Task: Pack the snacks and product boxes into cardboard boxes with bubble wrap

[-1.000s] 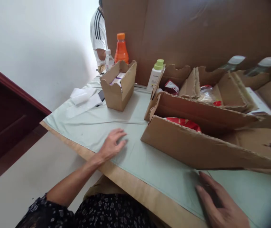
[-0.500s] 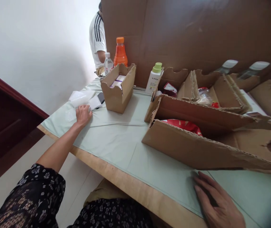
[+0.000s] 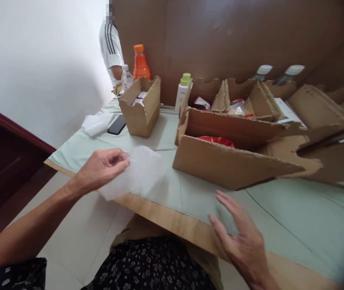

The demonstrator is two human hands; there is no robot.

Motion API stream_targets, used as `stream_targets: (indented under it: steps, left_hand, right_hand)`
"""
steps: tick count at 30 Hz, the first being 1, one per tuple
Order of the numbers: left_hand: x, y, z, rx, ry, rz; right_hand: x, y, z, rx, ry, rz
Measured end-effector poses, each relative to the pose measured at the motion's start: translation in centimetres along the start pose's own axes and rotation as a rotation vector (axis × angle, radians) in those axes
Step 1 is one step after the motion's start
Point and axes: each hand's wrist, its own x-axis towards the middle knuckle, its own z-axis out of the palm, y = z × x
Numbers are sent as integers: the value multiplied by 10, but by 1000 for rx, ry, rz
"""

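My left hand [image 3: 101, 167] pinches a thin clear plastic bag [image 3: 137, 171] by its edge, held just above the near edge of the table [image 3: 165, 219]. The bag is motion-blurred and hangs over the pale green cloth [image 3: 280, 209]. My right hand [image 3: 239, 237] hovers open with fingers spread over the cloth near the front edge, holding nothing. A long cardboard tray [image 3: 229, 165] with a red packet [image 3: 217, 140] inside lies just beyond both hands.
A small cardboard box [image 3: 140, 108], a black phone [image 3: 116, 124] and more clear bags [image 3: 96, 123] sit at far left. An orange bottle [image 3: 140, 62], a white bottle with green cap [image 3: 183, 90] and further cardboard compartments line the back. Another person [image 3: 110, 46] stands behind.
My left hand reached to the pile of bags at far left, then drew one bag back to the near edge. My right hand lifted off the cloth and shifted left.
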Motion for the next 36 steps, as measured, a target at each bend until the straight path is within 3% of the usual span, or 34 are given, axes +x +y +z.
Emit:
stream_targets:
  steps: [4, 6, 8, 11, 13, 16, 20, 23, 26, 29, 32, 34, 36]
  left_hand:
    - [-13, 45, 39, -119, -294, 70]
    - [-16, 58, 54, -298, -493, 32]
    - [-16, 63, 62, -494, -676, -36]
    - [-11, 57, 65, -684, -855, -170]
    - [-8, 46, 65, -724, -912, -235]
    - [-14, 25, 72, -684, -1033, -288]
    - [-42, -1, 90, -572, -1321, -369]
    - [-51, -8, 89, -499, -1267, -318]
    - [-29, -5, 75, -392, -1084, -213]
    - [11, -2, 69, -217, -898, -106]
    - [44, -9, 83, 63, -694, 8]
    - [51, -17, 96, 270, -507, 70]
    - [42, -24, 106, 412, -283, 172]
  right_hand:
    - [5, -63, 23, 294, -255, 107]
    - [2, -76, 35, 413, -329, 183]
    - [-5, -78, 41, 526, -301, 277]
    - [-17, -67, 32, 700, -186, 455]
    - [-23, -55, 16, 783, -138, 602]
    - [-24, -38, -12, 873, -66, 773]
    - [-17, -23, -51, 813, -30, 858]
    - [-12, -16, -79, 646, -110, 852]
    - [-3, -3, -95, 394, -191, 757]
    - [14, 20, -89, 170, -235, 632]
    - [27, 47, -71, -98, -302, 575]
    - [25, 61, -64, -348, -303, 552]
    - [14, 67, -64, -533, -253, 514]
